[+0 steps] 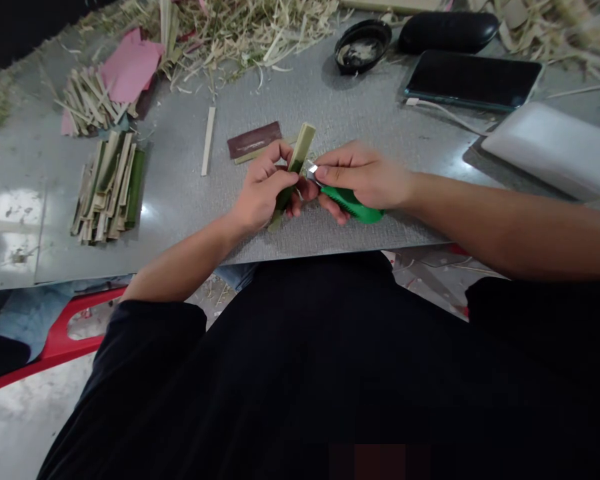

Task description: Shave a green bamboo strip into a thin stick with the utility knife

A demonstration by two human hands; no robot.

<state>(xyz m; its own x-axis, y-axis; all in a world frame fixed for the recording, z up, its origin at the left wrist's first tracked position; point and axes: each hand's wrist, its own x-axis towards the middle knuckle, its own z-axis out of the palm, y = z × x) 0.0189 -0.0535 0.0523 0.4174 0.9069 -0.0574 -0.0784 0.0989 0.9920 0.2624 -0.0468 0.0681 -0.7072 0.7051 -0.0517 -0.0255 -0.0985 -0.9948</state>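
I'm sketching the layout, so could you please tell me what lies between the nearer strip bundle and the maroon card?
The head view shows one loose pale strip on the grey tabletop between the strip bundle and the card.

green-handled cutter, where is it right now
In the head view, the green-handled, metal-bladed cutter is just right of centre, in the grip of the right hand, its blade close beside the flat, pale-green strip held in the left hand.
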